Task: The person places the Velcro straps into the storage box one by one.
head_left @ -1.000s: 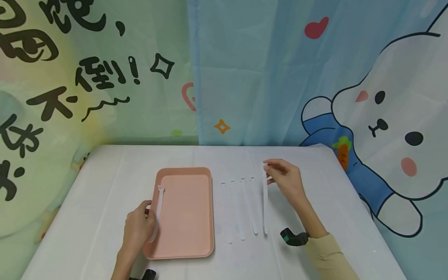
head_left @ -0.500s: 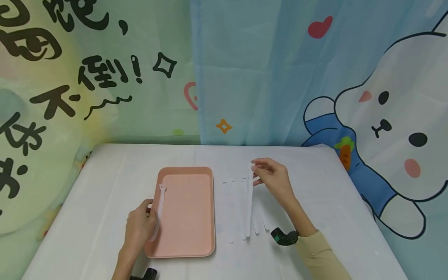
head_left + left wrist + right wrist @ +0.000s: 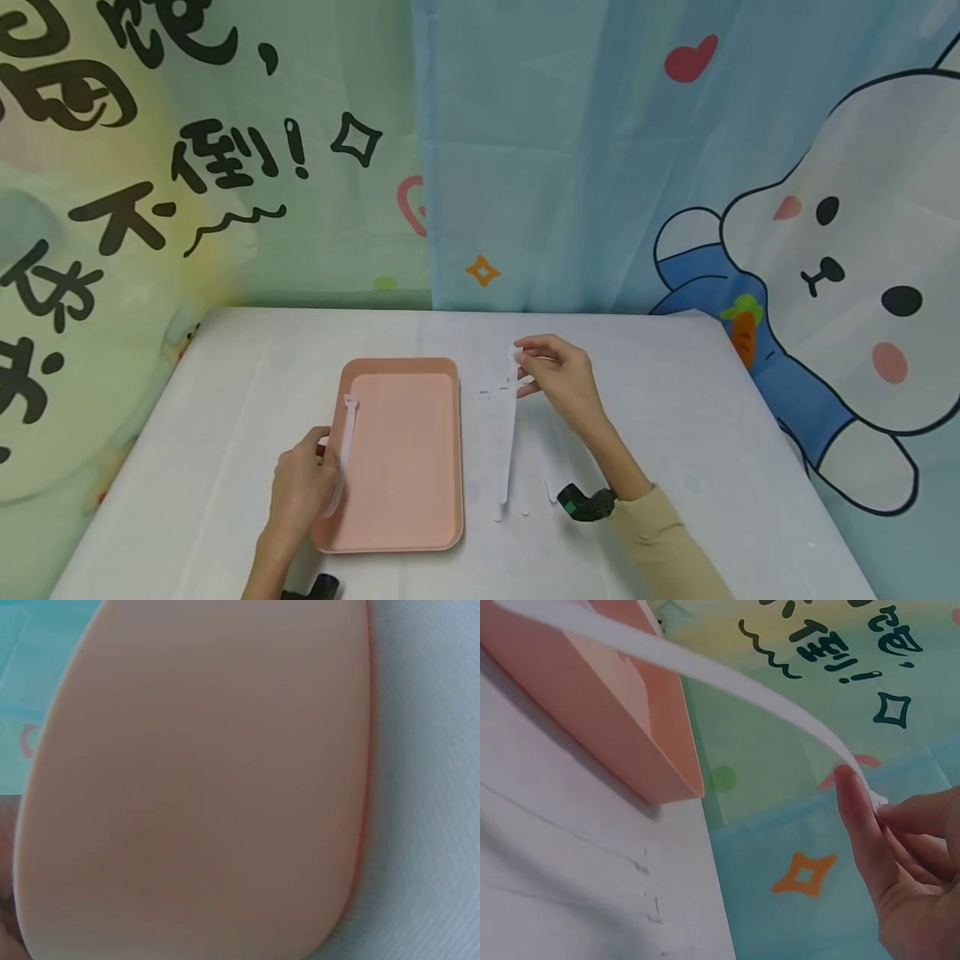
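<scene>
In the head view, my left hand (image 3: 302,483) grips the left rim of a pink rectangular tray (image 3: 405,458). One thin white strap (image 3: 347,450), shaped like a cable tie with a wider head, lies along the tray's left side. My right hand (image 3: 558,379) pinches the head end of another white cable tie (image 3: 512,450) between thumb and fingers, to the right of the tray. In the right wrist view this cable tie (image 3: 727,682) arcs away from the fingertips (image 3: 847,780). The tray's outer wall (image 3: 195,780) fills most of the left wrist view.
Several more white cable ties (image 3: 551,492) lie on the white-covered table (image 3: 675,400), hard to make out against the cloth. A printed curtain (image 3: 525,167) hangs behind the table's far edge.
My right hand has moved left toward the tray, carrying the cable tie over the others on the table. My left hand stays at the tray's rim; the view has shifted slightly.
</scene>
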Demonstrator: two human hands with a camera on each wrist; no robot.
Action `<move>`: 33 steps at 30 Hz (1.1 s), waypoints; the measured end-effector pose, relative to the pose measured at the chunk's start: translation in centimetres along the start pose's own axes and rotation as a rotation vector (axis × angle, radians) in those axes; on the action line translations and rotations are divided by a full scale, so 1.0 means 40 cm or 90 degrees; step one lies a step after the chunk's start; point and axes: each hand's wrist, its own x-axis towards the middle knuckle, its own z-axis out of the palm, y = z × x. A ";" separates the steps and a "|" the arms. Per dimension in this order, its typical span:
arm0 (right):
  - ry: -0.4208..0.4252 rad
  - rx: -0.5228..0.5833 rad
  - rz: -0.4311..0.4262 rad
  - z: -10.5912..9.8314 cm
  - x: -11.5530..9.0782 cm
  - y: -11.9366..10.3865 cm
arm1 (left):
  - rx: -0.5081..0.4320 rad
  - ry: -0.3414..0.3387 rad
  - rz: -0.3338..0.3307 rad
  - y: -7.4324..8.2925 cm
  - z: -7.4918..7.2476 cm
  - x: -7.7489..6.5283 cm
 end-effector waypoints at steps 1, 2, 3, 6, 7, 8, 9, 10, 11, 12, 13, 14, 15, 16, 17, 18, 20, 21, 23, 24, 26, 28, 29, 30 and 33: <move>-0.001 0.005 0.001 0.006 0.002 -0.001 | 0.000 0.001 0.000 0.000 0.000 0.000; -0.004 0.009 0.000 0.013 0.003 -0.001 | 0.000 0.001 0.000 -0.001 0.000 0.000; -0.006 0.011 -0.001 0.019 0.005 -0.001 | -0.001 0.002 0.000 -0.001 0.000 0.000; -0.005 0.014 -0.005 0.036 0.006 -0.001 | -0.005 0.000 0.000 0.000 0.001 -0.001; -0.004 0.013 -0.006 0.041 0.006 -0.002 | -0.006 -0.002 0.000 0.000 0.002 -0.001; -0.003 0.015 -0.006 0.046 0.006 -0.003 | -0.007 -0.002 0.000 0.000 0.002 -0.001; -0.002 0.016 -0.007 0.050 0.007 -0.004 | -0.007 -0.002 0.000 -0.001 0.002 -0.001; -0.001 0.020 -0.007 0.055 0.007 -0.005 | -0.007 -0.002 0.000 -0.001 0.002 -0.001; -0.002 0.026 -0.005 0.059 0.007 -0.008 | -0.005 -0.002 0.001 -0.001 0.002 -0.001; -0.004 0.034 -0.004 0.064 0.007 -0.011 | -0.004 -0.001 0.001 -0.001 0.001 -0.001; -0.007 0.042 -0.001 0.068 0.008 -0.014 | -0.002 0.000 0.002 -0.002 0.001 -0.001; -0.010 0.049 0.002 0.073 0.009 -0.017 | -0.001 0.001 0.003 -0.002 0.001 -0.001; -0.013 0.056 0.005 0.079 0.010 -0.019 | 0.000 0.002 0.003 -0.002 0.000 0.000; -0.017 0.064 0.008 0.084 0.011 -0.021 | 0.000 0.003 0.004 -0.002 -0.001 0.000; -0.019 0.070 0.011 0.090 0.012 -0.023 | 0.001 0.004 0.005 -0.002 -0.001 0.000; -0.022 0.074 0.014 0.096 0.013 -0.024 | 0.000 0.005 0.005 -0.002 -0.001 0.000; -0.028 0.082 0.017 0.111 0.016 -0.026 | -0.001 0.005 0.004 -0.002 -0.003 0.000; -0.031 0.086 0.018 0.118 0.017 -0.027 | -0.002 0.005 0.004 -0.002 -0.004 0.000; -0.036 0.095 0.019 0.133 0.018 -0.029 | -0.003 0.003 0.002 -0.002 -0.004 0.000; -0.037 0.101 0.021 0.141 0.019 -0.029 | -0.003 0.002 0.001 -0.003 -0.004 0.001; -0.040 0.106 0.021 0.155 0.021 -0.026 | -0.004 0.000 -0.002 -0.003 -0.003 0.003; -0.043 0.112 0.024 0.168 0.024 -0.022 | -0.006 -0.001 -0.005 -0.004 -0.001 0.004; -0.045 0.114 0.027 0.174 0.026 -0.019 | -0.006 -0.001 -0.006 -0.004 0.000 0.005; -0.047 0.118 0.030 0.181 0.027 -0.018 | -0.006 0.001 -0.006 -0.004 0.000 0.006; -0.059 0.128 0.034 0.202 0.030 -0.015 | -0.008 0.003 -0.008 -0.004 0.000 0.006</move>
